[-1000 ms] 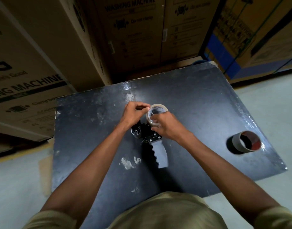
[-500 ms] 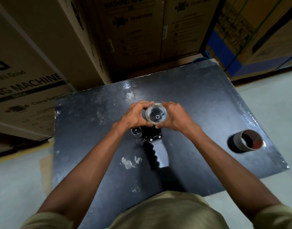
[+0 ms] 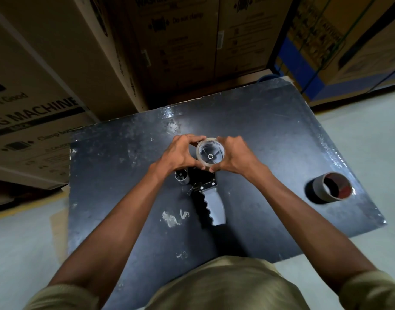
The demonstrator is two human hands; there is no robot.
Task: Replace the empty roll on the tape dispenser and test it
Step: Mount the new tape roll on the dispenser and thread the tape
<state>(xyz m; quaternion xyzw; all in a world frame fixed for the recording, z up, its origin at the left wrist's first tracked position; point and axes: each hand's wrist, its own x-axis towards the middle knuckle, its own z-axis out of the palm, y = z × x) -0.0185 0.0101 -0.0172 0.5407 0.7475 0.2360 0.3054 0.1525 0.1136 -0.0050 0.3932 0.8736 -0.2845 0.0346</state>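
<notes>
A hand-held tape dispenser (image 3: 211, 199) with a grey ribbed handle lies on the black table (image 3: 270, 142), handle toward me. A clear tape roll (image 3: 210, 153) sits flat over the dispenser's wheel hub, the hub's spokes showing through its centre. My left hand (image 3: 179, 153) grips the roll's left side with fingers curled round its rim. My right hand (image 3: 233, 156) holds the right side the same way. The dispenser's small roller (image 3: 181, 177) shows just below my left hand.
An empty brown cardboard tape core (image 3: 334, 186) lies on the table's right side near the edge. Tall cardboard washing-machine boxes (image 3: 46, 81) stand close behind and to the left of the table. Pale floor surrounds the table.
The roll went from tilted in my right hand to flat over the dispenser hub. Both hands now clasp it from either side.
</notes>
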